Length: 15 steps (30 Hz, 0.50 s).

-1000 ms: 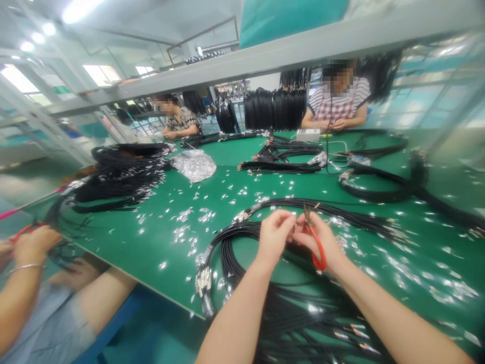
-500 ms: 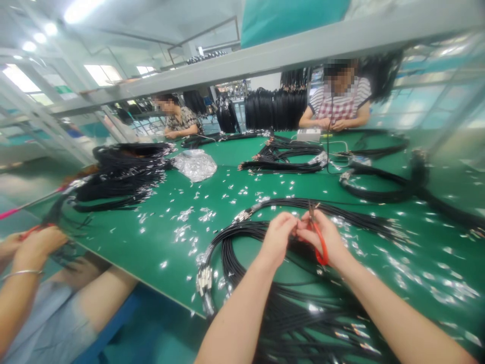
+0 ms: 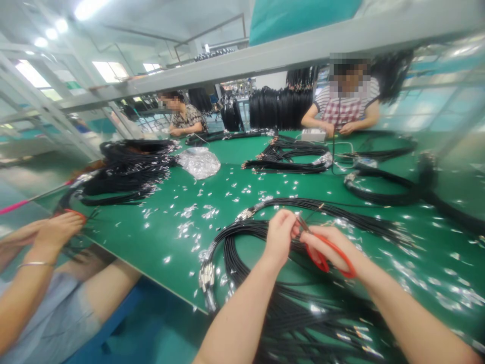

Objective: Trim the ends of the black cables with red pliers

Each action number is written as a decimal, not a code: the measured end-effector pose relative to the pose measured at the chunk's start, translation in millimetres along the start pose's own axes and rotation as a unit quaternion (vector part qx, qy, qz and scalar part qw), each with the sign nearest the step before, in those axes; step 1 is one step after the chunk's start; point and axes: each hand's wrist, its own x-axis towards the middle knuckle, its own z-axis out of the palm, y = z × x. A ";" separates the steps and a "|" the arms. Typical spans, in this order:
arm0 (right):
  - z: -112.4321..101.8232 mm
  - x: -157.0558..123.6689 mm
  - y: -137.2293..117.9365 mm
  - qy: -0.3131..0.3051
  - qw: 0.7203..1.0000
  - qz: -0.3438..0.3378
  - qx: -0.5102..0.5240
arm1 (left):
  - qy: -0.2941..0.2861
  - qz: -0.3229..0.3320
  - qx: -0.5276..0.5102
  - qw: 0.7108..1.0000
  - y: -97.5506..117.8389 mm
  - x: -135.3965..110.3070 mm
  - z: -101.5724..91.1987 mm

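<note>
Near the middle of the frame, slightly right, the right hand curls closed around red-handled scissors, blades angled toward the left hand. The left hand's fingertips are pinched together; whatever they hold is too small to tell. Below, black cables loop over a green worktop. The scissors look light and rigid, best held by their loops; the cables seem bendy and springy, easiest gripped near an end. No brand, label or writing is readable.
</note>
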 end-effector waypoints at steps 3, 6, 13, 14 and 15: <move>0.0 -0.7 -1.7 -0.004 0.999 0.024 0.037 | 0.007 0.036 0.043 0.998 -3.5 -1.7 -0.6; 4.4 -1.1 -0.1 -0.001 0.993 0.039 0.113 | 0.019 0.088 0.091 0.992 -4.6 -4.6 -1.6; 10.0 -1.3 4.1 0.066 0.981 0.018 0.182 | 0.037 0.129 0.081 0.988 -1.6 -5.3 -0.2; 9.7 -0.3 4.3 0.105 0.981 0.017 0.161 | 0.035 0.126 0.075 0.989 -1.3 -4.9 0.3; 9.9 1.4 4.9 0.153 0.979 0.014 0.137 | 0.035 0.123 0.070 0.989 -1.1 -4.6 0.8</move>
